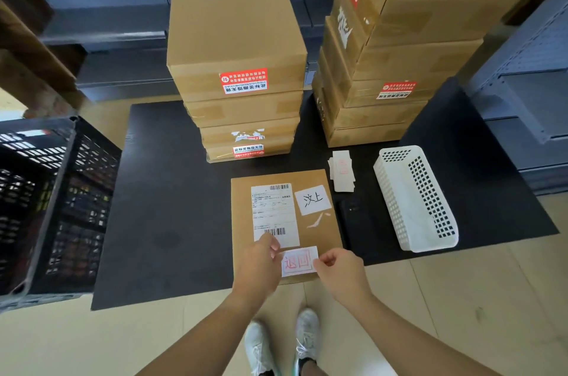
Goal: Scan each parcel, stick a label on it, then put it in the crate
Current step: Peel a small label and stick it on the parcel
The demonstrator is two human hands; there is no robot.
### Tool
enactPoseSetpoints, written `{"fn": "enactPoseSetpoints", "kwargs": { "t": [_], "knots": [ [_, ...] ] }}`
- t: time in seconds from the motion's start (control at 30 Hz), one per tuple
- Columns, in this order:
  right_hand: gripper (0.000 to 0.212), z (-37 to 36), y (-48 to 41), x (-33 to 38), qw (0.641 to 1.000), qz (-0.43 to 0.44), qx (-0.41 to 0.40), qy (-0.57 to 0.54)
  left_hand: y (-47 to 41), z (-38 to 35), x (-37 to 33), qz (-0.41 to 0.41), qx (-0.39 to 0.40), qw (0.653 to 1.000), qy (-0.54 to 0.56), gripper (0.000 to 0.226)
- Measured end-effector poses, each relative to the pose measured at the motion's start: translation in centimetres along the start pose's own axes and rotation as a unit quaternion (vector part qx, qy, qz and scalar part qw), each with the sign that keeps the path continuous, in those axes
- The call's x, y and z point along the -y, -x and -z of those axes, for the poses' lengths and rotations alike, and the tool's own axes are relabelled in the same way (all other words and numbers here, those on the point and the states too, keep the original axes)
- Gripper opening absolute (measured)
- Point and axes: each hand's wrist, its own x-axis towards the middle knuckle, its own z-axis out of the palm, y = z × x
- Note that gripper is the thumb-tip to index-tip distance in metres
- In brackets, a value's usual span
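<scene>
Currently on hand, largest item first.

- Black mat (172, 222): work surface laid on the floor. It carries every item below except the crate.
- Crate (46, 206): black and latticed, at the mat's left edge. Its contents cannot be made out, so the count of finished parcels is unknown.
- Left stack (236, 47) and right stack (399, 37): 2 piles of brown cardboard parcels at the far side of the mat, several high each. Judged pending, as no face in view shows a stamped label.
- Basket (415, 200): white and perforated, on the right part of the mat.
- Parcel (319, 231): flat and brown, at the mat's near edge, well apart from the crate. It bears a printed shipping slip (273, 213) with barcodes and a white square with handwritten characters.
- Left hand (258, 265): fingers curled, tips pinching the label's left end.
- Right hand (341, 274): thumb and forefinger pinching the label's right end, other fingers folded.
- Dark device (353, 222): flat and black, just beside the parcel's right edge, unheld. Probably the scanner. Whether this parcel has been scanned cannot be told.
- Spare labels (342, 173): small white pile between the device and the right stack.
- Label (299, 262): white with a red stamp, held over the parcel's near end, just below the slip. Whether it has adhered cannot be told.

Status, as judged: 1 parcel is at the labelling step. Pressing the label flat and moving the parcel to the crate remain, then the 2 stacks.
</scene>
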Motion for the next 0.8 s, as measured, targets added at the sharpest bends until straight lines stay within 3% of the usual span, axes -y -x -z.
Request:
{"fn": "enactPoseSetpoints", "kwargs": {
  "t": [0.3,0.4,0.53,0.8],
  "knots": [
    [0.011,-0.6,-0.1,-0.2,0.999,0.013,-0.039,0.014,-0.2,-1.4,1.4,-0.134,-0.058,0.978,-0.147,0.006],
    [0.009,-0.5,-0.4,-0.8,0.993,0.107,-0.039,0.032,-0.2,-1.3,2.4,-0.151,-0.075,0.970,-0.175,0.011],
    [0.019,-0.7,-0.9,-1.7,0.969,0.222,0.030,0.102,0.0,-0.7,4.3,-0.221,-0.068,0.951,-0.203,0.009],
    [0.035,0.8,-1.5,-4.1,0.967,0.228,-0.011,0.109,1.0,0.7,6.2,-0.203,-0.077,0.951,-0.220,0.017]
  ]
}}
